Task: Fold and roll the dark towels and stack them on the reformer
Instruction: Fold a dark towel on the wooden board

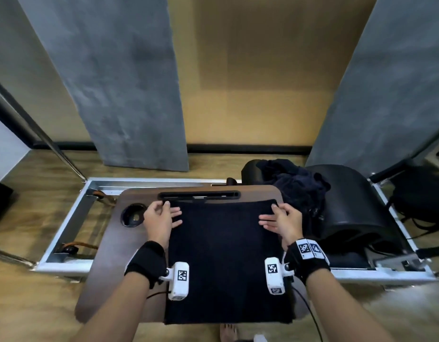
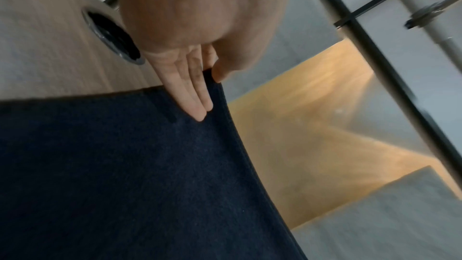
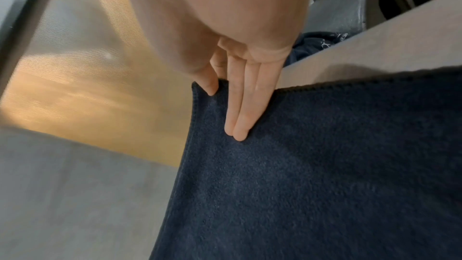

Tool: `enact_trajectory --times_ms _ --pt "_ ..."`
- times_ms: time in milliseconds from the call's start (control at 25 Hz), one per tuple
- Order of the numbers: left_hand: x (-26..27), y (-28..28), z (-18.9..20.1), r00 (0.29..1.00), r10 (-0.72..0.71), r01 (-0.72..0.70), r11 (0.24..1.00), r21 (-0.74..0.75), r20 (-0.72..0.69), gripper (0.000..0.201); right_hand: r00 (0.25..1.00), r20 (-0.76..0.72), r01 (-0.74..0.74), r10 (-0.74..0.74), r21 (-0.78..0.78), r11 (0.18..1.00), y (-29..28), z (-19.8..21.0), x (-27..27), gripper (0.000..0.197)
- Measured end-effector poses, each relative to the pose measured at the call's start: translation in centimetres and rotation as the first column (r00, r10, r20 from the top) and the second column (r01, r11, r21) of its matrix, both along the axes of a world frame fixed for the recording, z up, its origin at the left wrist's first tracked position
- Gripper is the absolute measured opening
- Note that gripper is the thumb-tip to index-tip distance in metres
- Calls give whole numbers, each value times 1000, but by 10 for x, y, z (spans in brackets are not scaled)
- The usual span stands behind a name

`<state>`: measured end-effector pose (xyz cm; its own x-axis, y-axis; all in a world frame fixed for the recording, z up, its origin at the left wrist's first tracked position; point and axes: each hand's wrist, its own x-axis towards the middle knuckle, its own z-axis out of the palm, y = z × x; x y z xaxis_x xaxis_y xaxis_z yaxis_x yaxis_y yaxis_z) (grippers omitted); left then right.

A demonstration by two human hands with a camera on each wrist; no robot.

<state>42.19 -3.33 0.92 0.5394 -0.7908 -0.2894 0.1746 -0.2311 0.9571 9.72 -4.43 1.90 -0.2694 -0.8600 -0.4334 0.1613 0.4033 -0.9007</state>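
Left hand [image 1: 161, 218] sat on the far-left corner of the dark navy terry towel [image 1: 225, 262], thumb and index pinching the corner hem, the other fingers [image 2: 197, 104] straight and flat on the nap. In the left wrist view that corner looked raised off the brown wooden lap board [image 1: 102, 255], with wall and floor showing past the edge.

The towel lay flat on the board and covered most of its width. Long axis ran toward and away from the person; near edge hung just over the board's near rim, far edge stopped just short of the black slot [image 1: 200, 195] along the board's far side.

Right hand [image 1: 281, 222] mirrored it on the far-right corner: thumb and index pinching the hem, remaining fingers [image 3: 240, 118] extended onto the cloth.

Both hands were at the far edge, level with each other, neither nearer. My read: the next move turns on that, far edge coming back toward the body along the long axis, to fold or start the roll.

Heap of unfolded dark towels [image 1: 294, 183] lay right of the board, on the black padded reformer carriage [image 1: 349, 206]. No rolled stack visible.
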Motion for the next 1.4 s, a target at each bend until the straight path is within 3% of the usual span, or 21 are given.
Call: enact_trajectory --times_ms 360,440,600,680,840,960,1000,1120,1200,1400 --pt "2 -75 -37 998 12 -17 997 75 63 8 1000 20 16 -19 151 988 -90 -34 7 6" --pt "-1 -71 -41 996 -40 34 996 83 81 15 1000 -6 28 -27 131 991 -91 -39 9 8" --pt "-7 -41 -37 974 -177 173 984 46 141 51 999 -28 17 -15 47 999 -69 -33 5 33" --pt "-10 -21 -32 946 -217 215 976 36 239 48 996 -89 -27 27 2 1000 -48 -28 2 32" --pt "-17 42 -31 833 -331 344 937 52 443 9 944 -284 -173 169 11 985 18 -24 -4 17" --pt "-22 97 -36 742 -386 387 914 119 548 15 884 -402 -228 240 78 970 77 -24 -5 10" --pt "-23 111 -40 716 -408 396 906 151 566 16 838 -475 -247 267 106 963 92 -26 -5 8" --pt "-22 160 -46 626 -490 432 866 254 607 16 609 -697 -288 378 249 925 147 -25 -9 20" --pt "-19 189 -49 551 -517 444 846 294 655 16 534 -738 -262 413 320 911 179 -27 -13 29" --pt "-17 226 -43 400 -538 454 819 350 742 21 556 -762 -157 333 297 942 211 -32 -22 26"
